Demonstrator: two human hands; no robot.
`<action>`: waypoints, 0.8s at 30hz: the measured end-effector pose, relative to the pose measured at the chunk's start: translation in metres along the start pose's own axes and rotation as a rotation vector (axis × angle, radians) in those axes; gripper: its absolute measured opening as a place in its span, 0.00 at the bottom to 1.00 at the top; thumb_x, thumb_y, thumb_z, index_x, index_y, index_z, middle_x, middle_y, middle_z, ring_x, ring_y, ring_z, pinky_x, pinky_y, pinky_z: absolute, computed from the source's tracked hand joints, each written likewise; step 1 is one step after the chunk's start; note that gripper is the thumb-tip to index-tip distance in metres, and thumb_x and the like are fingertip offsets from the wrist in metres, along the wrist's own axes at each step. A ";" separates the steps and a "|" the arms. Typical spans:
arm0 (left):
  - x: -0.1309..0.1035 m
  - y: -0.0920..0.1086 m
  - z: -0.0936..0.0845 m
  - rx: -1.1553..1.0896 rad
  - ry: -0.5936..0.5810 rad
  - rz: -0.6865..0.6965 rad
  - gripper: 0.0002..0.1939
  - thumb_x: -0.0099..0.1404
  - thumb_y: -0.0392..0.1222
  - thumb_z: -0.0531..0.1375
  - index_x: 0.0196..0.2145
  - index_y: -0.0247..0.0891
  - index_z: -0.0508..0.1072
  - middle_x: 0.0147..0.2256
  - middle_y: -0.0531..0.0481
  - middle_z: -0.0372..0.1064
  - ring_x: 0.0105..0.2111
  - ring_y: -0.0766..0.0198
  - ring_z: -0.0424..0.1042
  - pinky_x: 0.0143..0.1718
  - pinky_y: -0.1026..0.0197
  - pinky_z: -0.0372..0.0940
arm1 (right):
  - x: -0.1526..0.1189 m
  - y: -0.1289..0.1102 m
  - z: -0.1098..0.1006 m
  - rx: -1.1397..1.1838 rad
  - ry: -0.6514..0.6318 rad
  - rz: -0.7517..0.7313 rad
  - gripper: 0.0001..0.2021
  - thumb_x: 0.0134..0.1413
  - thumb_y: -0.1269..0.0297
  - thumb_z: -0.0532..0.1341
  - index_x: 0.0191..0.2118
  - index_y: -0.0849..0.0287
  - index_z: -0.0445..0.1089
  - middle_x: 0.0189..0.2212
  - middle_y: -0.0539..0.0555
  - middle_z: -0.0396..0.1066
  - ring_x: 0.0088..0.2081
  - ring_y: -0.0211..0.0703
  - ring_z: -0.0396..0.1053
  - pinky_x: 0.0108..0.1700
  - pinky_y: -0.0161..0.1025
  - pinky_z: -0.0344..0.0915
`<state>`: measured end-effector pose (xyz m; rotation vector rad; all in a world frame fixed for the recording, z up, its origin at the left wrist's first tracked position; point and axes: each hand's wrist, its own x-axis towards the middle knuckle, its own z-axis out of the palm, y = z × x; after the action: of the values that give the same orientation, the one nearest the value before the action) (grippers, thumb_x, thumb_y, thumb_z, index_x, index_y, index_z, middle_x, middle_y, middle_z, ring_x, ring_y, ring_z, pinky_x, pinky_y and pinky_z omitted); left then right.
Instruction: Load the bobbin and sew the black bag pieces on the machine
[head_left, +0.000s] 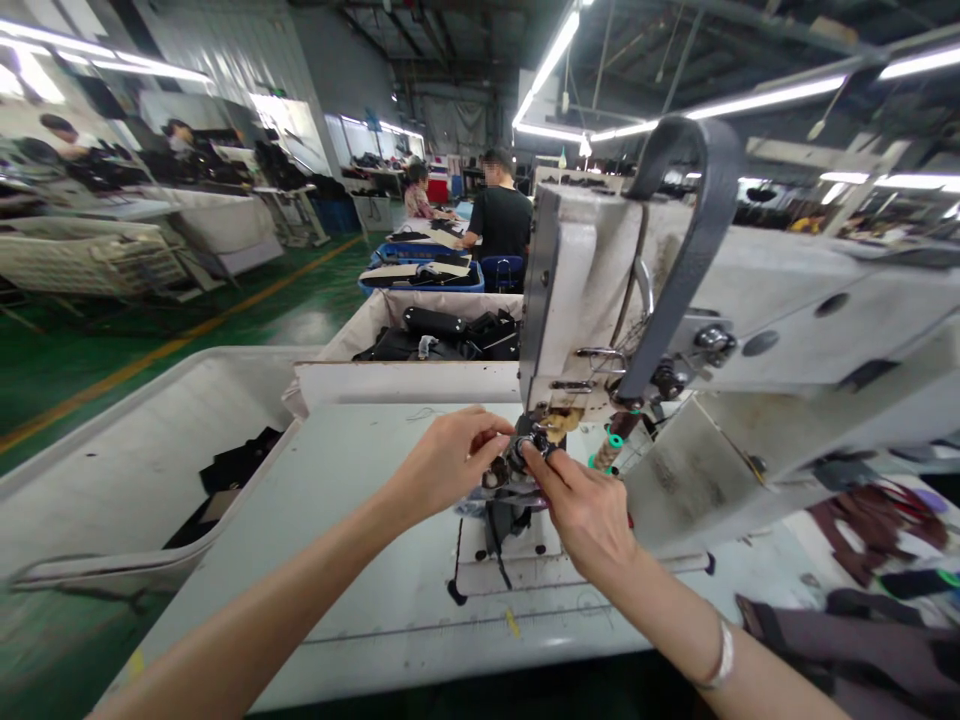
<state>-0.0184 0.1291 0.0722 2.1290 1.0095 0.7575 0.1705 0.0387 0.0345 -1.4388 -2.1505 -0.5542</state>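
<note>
A large white sewing machine (570,290) with a grey strap-like handle (701,240) stands in front of me. Below its head is a cluster of dark and metal parts (517,455) around the needle area. My left hand (454,455) reaches in from the left, its thumb and fingers drawn together beside that cluster. What they pinch, if anything, is too small to make out. From the right, my right hand (589,510) presses an index finger against the metal parts, with its other fingers bent and partly hidden. A dark strip (499,545) hangs below, over the machine's base plate.
The pale work table (360,500) carries a ruler strip (420,632) near its front edge. A white bin (247,365) with dark pieces is at left. Behind the table stands a cloth-lined cart (352,330) of black items. Dark fabric (840,650) lies right; people work farther back.
</note>
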 end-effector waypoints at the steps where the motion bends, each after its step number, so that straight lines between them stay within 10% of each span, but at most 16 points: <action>1: -0.001 0.003 -0.003 0.047 0.008 0.014 0.11 0.65 0.44 0.58 0.40 0.40 0.79 0.32 0.51 0.70 0.30 0.64 0.66 0.37 0.61 0.59 | 0.001 -0.001 -0.002 -0.016 -0.027 0.008 0.18 0.64 0.75 0.56 0.57 0.65 0.69 0.34 0.53 0.74 0.29 0.42 0.70 0.26 0.40 0.59; 5: -0.001 0.011 -0.008 0.166 0.025 0.039 0.09 0.65 0.42 0.57 0.35 0.39 0.78 0.32 0.50 0.69 0.30 0.63 0.66 0.37 0.60 0.58 | 0.001 -0.001 -0.007 0.138 -0.005 0.055 0.16 0.63 0.73 0.58 0.55 0.61 0.71 0.35 0.53 0.75 0.28 0.40 0.71 0.26 0.38 0.59; 9: -0.001 0.011 -0.004 0.190 0.026 0.053 0.07 0.65 0.39 0.57 0.31 0.39 0.75 0.29 0.52 0.67 0.28 0.65 0.64 0.33 0.62 0.56 | -0.009 0.010 0.005 0.647 0.207 0.455 0.10 0.63 0.67 0.58 0.46 0.57 0.76 0.35 0.54 0.75 0.34 0.41 0.72 0.35 0.36 0.65; 13: 0.000 0.010 0.001 0.142 0.000 0.064 0.07 0.66 0.39 0.57 0.31 0.39 0.73 0.29 0.54 0.67 0.28 0.66 0.64 0.31 0.64 0.55 | -0.010 0.019 0.037 1.026 0.081 0.673 0.20 0.58 0.69 0.58 0.56 0.57 0.68 0.48 0.57 0.75 0.41 0.42 0.72 0.40 0.37 0.68; 16: -0.005 0.014 0.001 0.075 0.000 0.045 0.08 0.68 0.41 0.57 0.31 0.39 0.72 0.29 0.54 0.67 0.29 0.66 0.64 0.31 0.65 0.56 | -0.010 0.018 0.051 1.128 0.025 0.691 0.21 0.53 0.69 0.60 0.55 0.59 0.68 0.38 0.52 0.76 0.34 0.39 0.71 0.36 0.35 0.67; 24: -0.060 0.036 0.024 -0.294 -0.061 -0.089 0.12 0.71 0.49 0.56 0.34 0.39 0.70 0.31 0.52 0.64 0.32 0.65 0.64 0.36 0.64 0.61 | -0.045 0.009 0.016 1.144 0.119 0.943 0.07 0.56 0.62 0.62 0.35 0.61 0.74 0.23 0.46 0.63 0.24 0.33 0.54 0.26 0.33 0.52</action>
<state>-0.0175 0.0549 0.0716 1.8322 0.8945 0.7435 0.1905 0.0185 -0.0045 -1.3707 -1.0407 0.7871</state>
